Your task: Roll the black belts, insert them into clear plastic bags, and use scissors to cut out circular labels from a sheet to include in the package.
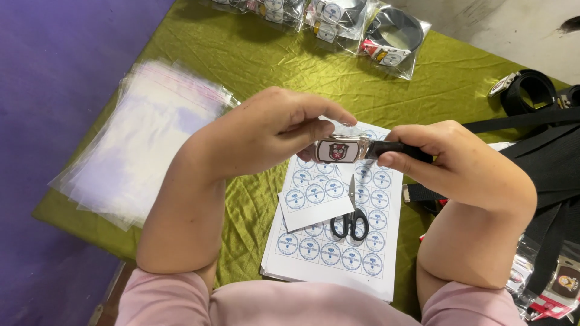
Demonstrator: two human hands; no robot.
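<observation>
Stack of clear plastic bags (142,139) lies far left of the fingers, fanned out on the green cloth of the tabletop (254,66). Above and beyond the fingers, along the far edge: bagged belts (338,21) in clear packets, each with a round white-and-blue sticker.

Directly below the fingers: sticker sheets (338,241), white, stacked, printed with rows of round blue-ringed labels. A smaller cut piece of the sheet sits on top, left of a pair of black-handled scissors (350,217), blades shut, pointing up toward the hands.

Left hand (266,136): thumb and forefinger pressed together, pinching the top and end of the belt buckle (341,150). Buckle is rectangular, silver-framed, with a dark face bearing a red-and-white shield emblem. It is held in the air between both hands, above the sticker sheets.

Right hand (459,163): fingers curled and closed around the black belt strap (393,148) just beside the buckle.

Right of the fingers: loose black belts (544,151) piled across the cloth, one coiled belt with a metal buckle at the far edge. Lower right: more bagged buckles (556,284), partly cut off by the frame.
</observation>
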